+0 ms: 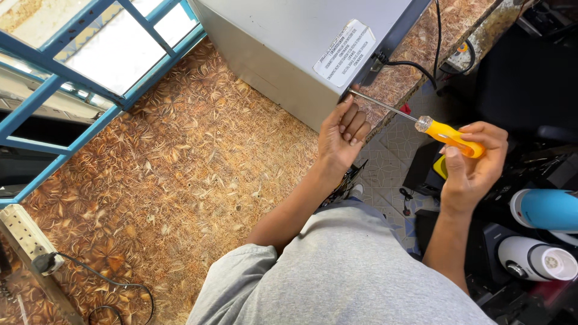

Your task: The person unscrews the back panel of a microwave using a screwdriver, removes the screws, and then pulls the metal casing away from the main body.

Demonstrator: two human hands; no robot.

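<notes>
**Screwdriver held to the corner of a grey metal box**

Brown, leaf-patterned covering [180, 180] is spread over the whole work surface, glossy and busy with a fan-like print. A grey metal box [289, 42], flat-sided and sharp-edged, is set at the far edge of the surface, its top cut off by the frame. A white rectangular label [344, 53] is stuck on its side near the corner.

The left hand [342, 133] is curled loosely against the box's lower corner, fingers folded inward just beside the tool's tip; whether anything is pinched there cannot be told. The screwdriver [421, 123] is held by the right hand [472, 162], whose fingers and thumb are wrapped tight around the smooth yellow-orange handle. Its thin steel shaft is slanted up to the box's corner, where the tip is hidden.

A black cable [415, 65] is run from the box's edge. A white power strip [24, 235] is laid at the near left corner. Blue window bars [72, 78] are seen at far left. Two rounded white-and-blue appliances [542, 235] are partly cut off at right.
</notes>
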